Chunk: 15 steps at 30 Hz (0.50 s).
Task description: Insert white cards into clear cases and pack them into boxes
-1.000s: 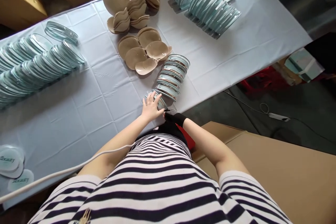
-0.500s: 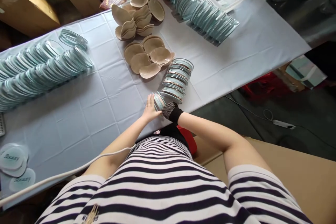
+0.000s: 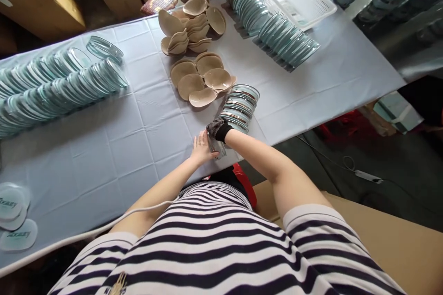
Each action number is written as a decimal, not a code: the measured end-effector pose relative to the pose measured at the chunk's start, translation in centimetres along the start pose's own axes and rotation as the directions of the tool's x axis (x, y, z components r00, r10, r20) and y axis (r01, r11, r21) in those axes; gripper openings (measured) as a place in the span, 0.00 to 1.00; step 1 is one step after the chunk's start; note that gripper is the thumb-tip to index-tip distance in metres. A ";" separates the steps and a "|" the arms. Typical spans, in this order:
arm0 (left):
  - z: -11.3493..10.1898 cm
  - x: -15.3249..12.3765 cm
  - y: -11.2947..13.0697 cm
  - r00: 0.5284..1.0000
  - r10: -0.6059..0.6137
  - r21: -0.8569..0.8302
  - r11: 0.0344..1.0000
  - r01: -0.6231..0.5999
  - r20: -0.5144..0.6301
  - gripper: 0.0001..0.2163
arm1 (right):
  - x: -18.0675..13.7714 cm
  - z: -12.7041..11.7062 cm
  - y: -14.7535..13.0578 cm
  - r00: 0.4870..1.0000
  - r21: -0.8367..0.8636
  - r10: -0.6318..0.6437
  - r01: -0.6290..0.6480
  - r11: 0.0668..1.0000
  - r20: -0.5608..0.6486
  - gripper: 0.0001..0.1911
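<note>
My left hand (image 3: 203, 149), bare, rests near the table's front edge, its thumb and fingers around a clear plastic case (image 3: 219, 149). In a black mesh glove, my right hand (image 3: 217, 129) is over the far end of that case; its fingertips are hidden. Just beyond it stands a leaning row of clear round cases (image 3: 240, 106) with brown edges showing between them. Past these lie beige bra cups (image 3: 190, 86), shallow and shiny inside, with further stacked beige cups (image 3: 187, 32) behind.
Long rows of clear cases (image 3: 65, 87) lie on the left, and another row (image 3: 273, 27) at the far right. A white basket (image 3: 308, 20) stands behind that one. Round printed pads (image 3: 18, 235) lie at the lower left. A white cable (image 3: 90, 231) crosses my left arm.
My right hand has shifted left and away from my body, over the case. My left hand has moved slightly nearer my body. The view has turned a little.
</note>
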<state>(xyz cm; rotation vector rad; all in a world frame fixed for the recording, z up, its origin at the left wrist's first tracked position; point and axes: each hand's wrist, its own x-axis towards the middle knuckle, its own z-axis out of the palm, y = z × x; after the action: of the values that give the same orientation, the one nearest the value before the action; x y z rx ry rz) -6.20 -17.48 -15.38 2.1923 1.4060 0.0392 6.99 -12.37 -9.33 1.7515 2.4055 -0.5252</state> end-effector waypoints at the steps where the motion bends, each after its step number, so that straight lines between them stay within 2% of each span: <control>1: -0.1 -0.1 0.0 1.000 -0.004 0.007 1.000 0.004 0.008 0.57 | 0.6 0.0 -0.1 0.999 0.011 0.026 -0.026 1.000 0.020 0.11; 3: -0.2 -0.7 -0.2 1.000 0.012 0.034 0.999 -0.012 0.020 0.56 | 1.0 -0.1 0.3 0.998 0.020 0.035 -0.036 0.999 0.059 0.10; 5: -0.3 -1.6 -0.4 0.999 0.040 0.067 0.997 -0.042 0.031 0.54 | 0.1 -0.1 1.6 1.000 0.023 -0.004 0.004 1.000 0.003 0.13; 7: -0.1 -2.5 -0.5 0.998 0.036 0.082 0.996 -0.040 0.042 0.52 | -1.7 0.1 4.0 0.981 0.038 0.009 -0.002 0.999 -0.193 0.15; 8: 0.0 -2.8 -0.6 0.999 0.024 0.080 0.996 -0.027 0.041 0.51 | -2.9 0.4 5.4 0.948 0.059 0.060 -0.043 0.997 -0.313 0.16; 10: 0.2 -3.2 -0.5 1.000 0.002 0.067 0.998 -0.004 0.027 0.50 | -5.2 1.5 7.9 0.833 0.155 0.243 -0.190 0.970 -0.498 0.19; 11: 0.3 -3.1 -0.4 1.000 0.004 0.060 0.998 -0.005 0.012 0.50 | -6.3 2.4 8.8 0.765 0.225 0.350 -0.269 0.936 -0.541 0.21; 13: 0.6 -2.7 -0.1 0.999 0.021 0.050 0.999 -0.020 -0.027 0.49 | -7.7 4.5 9.4 0.631 0.384 0.549 -0.393 0.835 -0.548 0.22; 15: 0.8 -2.2 0.3 0.997 0.042 0.042 0.998 -0.039 -0.062 0.48 | -8.3 6.8 8.4 0.516 0.531 0.699 -0.457 0.714 -0.495 0.22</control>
<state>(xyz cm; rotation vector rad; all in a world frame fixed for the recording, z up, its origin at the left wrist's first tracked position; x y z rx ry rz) -6.73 -19.72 -15.40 2.2707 1.4074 0.0954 16.82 -19.93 -14.94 3.2039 1.8224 -0.2145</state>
